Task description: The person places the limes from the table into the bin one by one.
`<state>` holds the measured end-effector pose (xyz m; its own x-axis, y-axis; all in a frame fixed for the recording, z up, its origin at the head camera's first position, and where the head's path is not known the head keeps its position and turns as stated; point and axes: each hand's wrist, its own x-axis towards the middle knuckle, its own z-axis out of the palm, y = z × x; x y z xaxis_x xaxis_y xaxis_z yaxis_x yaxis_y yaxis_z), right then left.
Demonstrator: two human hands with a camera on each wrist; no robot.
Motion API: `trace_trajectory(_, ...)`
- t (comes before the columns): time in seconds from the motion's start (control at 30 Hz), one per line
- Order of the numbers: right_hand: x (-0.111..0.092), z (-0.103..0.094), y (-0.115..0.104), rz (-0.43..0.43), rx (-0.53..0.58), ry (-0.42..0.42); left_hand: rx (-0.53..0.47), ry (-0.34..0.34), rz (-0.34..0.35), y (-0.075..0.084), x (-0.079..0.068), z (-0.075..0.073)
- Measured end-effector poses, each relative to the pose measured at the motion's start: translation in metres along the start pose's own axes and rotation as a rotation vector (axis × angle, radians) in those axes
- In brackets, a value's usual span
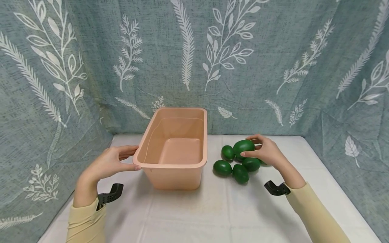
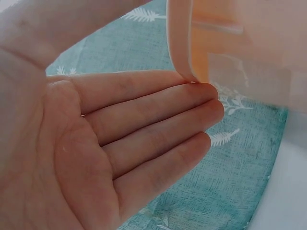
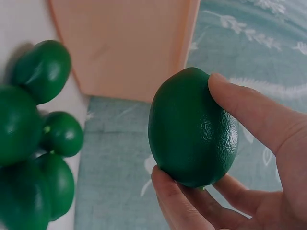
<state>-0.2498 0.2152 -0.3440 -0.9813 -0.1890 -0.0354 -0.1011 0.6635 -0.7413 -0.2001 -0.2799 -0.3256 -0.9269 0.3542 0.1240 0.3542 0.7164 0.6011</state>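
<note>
A pink plastic tub (image 1: 177,179) stands on the table, its inside bare. At the tub's left near corner is my left hand (image 1: 104,165), its fingers straight and its fingertips touching the rim (image 2: 180,43). My right hand (image 1: 268,152) holds a green lime (image 1: 244,145) between thumb and fingertips. In the right wrist view this lime (image 3: 192,129) is glossy and lifted above the others. Several more limes (image 1: 222,168) lie bunched below it, right of the tub; one is partly hidden behind the right hand.
A white cloth (image 1: 188,216) covers the table. Blue-green curtains (image 1: 170,60) with white leaf prints hang behind it and along both sides. Each wrist wears a black camera mount (image 1: 112,194).
</note>
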Motion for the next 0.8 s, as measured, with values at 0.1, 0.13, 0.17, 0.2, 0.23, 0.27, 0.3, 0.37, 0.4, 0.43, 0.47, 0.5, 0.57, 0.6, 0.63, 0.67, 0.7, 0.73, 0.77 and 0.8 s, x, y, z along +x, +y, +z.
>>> trace_trajectory(0.1,0.003,0.000,-0.008,-0.008,-0.003,-0.004,-0.004,-0.005,-0.002,-0.001,0.000,0.000)
trace_trajectory(0.13,0.005,0.000,-0.010,-0.014,-0.005,-0.004,-0.005,-0.006,-0.004,-0.001,0.000,0.000)
trace_trajectory(0.17,0.006,0.000,-0.012,-0.018,-0.005,-0.004,-0.006,-0.008,-0.004,-0.001,0.000,0.001)
trace_trajectory(0.2,0.007,0.000,-0.015,-0.023,-0.003,-0.004,-0.007,-0.008,-0.005,-0.002,0.000,0.001)
trace_trajectory(0.23,0.009,0.000,-0.018,-0.027,-0.004,-0.004,-0.008,-0.009,-0.006,-0.002,0.000,0.001)
trace_trajectory(0.27,0.010,0.001,-0.021,-0.030,-0.005,-0.004,-0.008,-0.009,-0.006,-0.003,0.000,0.001)
trace_trajectory(0.3,0.012,0.002,-0.023,-0.033,-0.006,-0.005,-0.008,-0.009,-0.008,-0.003,0.000,0.001)
trace_trajectory(0.37,0.015,0.003,-0.029,-0.035,-0.007,-0.006,-0.010,-0.008,-0.009,-0.003,0.000,0.000)
trace_trajectory(0.4,0.017,0.004,-0.032,-0.036,-0.010,-0.004,-0.010,-0.008,-0.009,-0.003,0.000,0.000)
trace_trajectory(0.43,0.018,0.004,-0.035,-0.036,-0.014,-0.003,-0.011,-0.009,-0.009,-0.003,0.000,0.000)
trace_trajectory(0.47,0.020,0.005,-0.038,-0.039,-0.015,-0.004,-0.011,-0.010,-0.010,-0.003,0.000,0.000)
trace_trajectory(0.5,0.022,0.006,-0.041,-0.043,-0.017,-0.004,-0.012,-0.010,-0.011,-0.003,0.000,0.000)
trace_trajectory(0.57,0.024,0.007,-0.046,-0.050,-0.020,-0.004,-0.016,-0.011,-0.010,-0.003,0.000,0.000)
trace_trajectory(0.6,0.026,0.008,-0.049,-0.054,-0.020,-0.005,-0.018,-0.011,-0.010,-0.002,0.000,0.000)
trace_trajectory(0.63,0.027,0.009,-0.052,-0.059,-0.016,-0.006,-0.021,-0.011,-0.010,-0.002,0.000,0.000)
trace_trajectory(0.67,0.028,0.009,-0.054,-0.063,-0.013,-0.006,-0.022,-0.011,-0.010,-0.002,0.000,0.000)
trace_trajectory(0.7,0.030,0.010,-0.057,-0.062,-0.009,-0.004,-0.023,-0.011,-0.010,-0.002,0.000,0.000)
trace_trajectory(0.73,0.031,0.011,-0.060,-0.065,-0.009,-0.004,-0.024,-0.010,-0.007,-0.002,0.000,0.000)
trace_trajectory(0.77,0.033,0.012,-0.063,-0.067,-0.006,-0.003,-0.023,-0.010,-0.006,-0.002,0.000,0.000)
trace_trajectory(0.8,0.034,0.013,-0.066,-0.071,-0.004,-0.001,-0.023,-0.009,-0.005,-0.002,0.001,0.000)
